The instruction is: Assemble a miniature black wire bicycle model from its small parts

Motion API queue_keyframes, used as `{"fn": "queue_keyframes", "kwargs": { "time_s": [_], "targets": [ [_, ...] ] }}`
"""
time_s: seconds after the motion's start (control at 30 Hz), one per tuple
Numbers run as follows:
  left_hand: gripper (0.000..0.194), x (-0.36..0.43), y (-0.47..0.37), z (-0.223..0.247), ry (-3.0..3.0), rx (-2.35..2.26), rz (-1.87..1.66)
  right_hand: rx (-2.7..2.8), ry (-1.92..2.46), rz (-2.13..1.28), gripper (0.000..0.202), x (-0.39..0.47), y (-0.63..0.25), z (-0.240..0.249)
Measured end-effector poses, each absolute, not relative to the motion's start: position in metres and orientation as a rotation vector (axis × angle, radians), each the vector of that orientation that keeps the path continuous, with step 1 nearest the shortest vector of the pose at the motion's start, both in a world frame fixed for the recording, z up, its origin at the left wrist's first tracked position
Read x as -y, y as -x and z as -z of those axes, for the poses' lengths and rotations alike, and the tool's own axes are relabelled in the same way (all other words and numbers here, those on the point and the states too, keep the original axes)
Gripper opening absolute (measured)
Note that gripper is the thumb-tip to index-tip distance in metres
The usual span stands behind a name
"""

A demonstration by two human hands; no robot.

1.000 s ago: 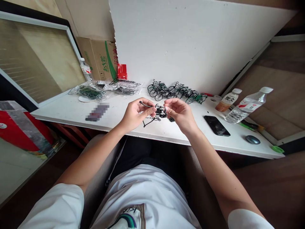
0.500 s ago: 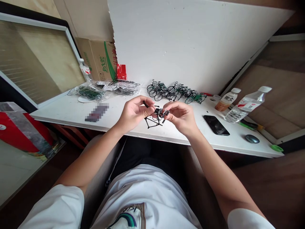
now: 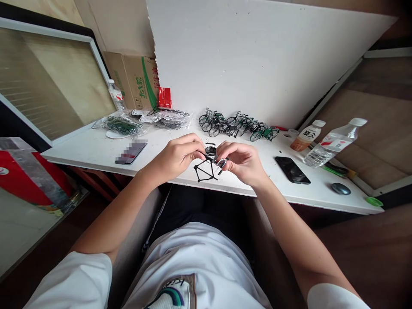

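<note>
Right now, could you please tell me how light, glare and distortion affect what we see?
Head view: the white board is bright, the area beneath the table dark; glare on the plastic bags, faint reflections on the black phone; wide-angle stretching towards the edges; blocky pixels over part of the flat object at left; small parts at the right hand hard to make out.
</note>
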State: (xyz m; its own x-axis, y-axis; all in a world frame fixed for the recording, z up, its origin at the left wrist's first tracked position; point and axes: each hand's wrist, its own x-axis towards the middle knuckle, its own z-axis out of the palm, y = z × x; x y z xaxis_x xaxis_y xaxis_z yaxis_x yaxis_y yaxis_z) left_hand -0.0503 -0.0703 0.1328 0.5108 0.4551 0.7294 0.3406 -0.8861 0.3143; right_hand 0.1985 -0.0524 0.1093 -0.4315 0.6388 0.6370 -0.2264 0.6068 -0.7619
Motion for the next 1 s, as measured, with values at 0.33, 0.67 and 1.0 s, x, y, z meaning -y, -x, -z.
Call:
{"fn": "queue_keyframes", "kwargs": {
  "time_s": [0.33, 0.67, 1.0],
  "targets": [
    [0.029, 0.074, 0.042, -0.128, -2.848, -0.721, -1.235, 1.913, 0.4, -1.025, 0.043, 0.055, -0.207, -0.108],
    [0.033, 0.069, 0.039, -0.123, -2.821, -0.569, -1.296, 2.023, 0.294, -1.035, 0.043, 0.065, -0.203, -0.11],
    [0.032, 0.065, 0.033, -0.111, -2.719, -0.604, -1.359, 2.118, 0.329, -0.976, 0.035, 0.065, -0.205, -0.11]
  ]
}}
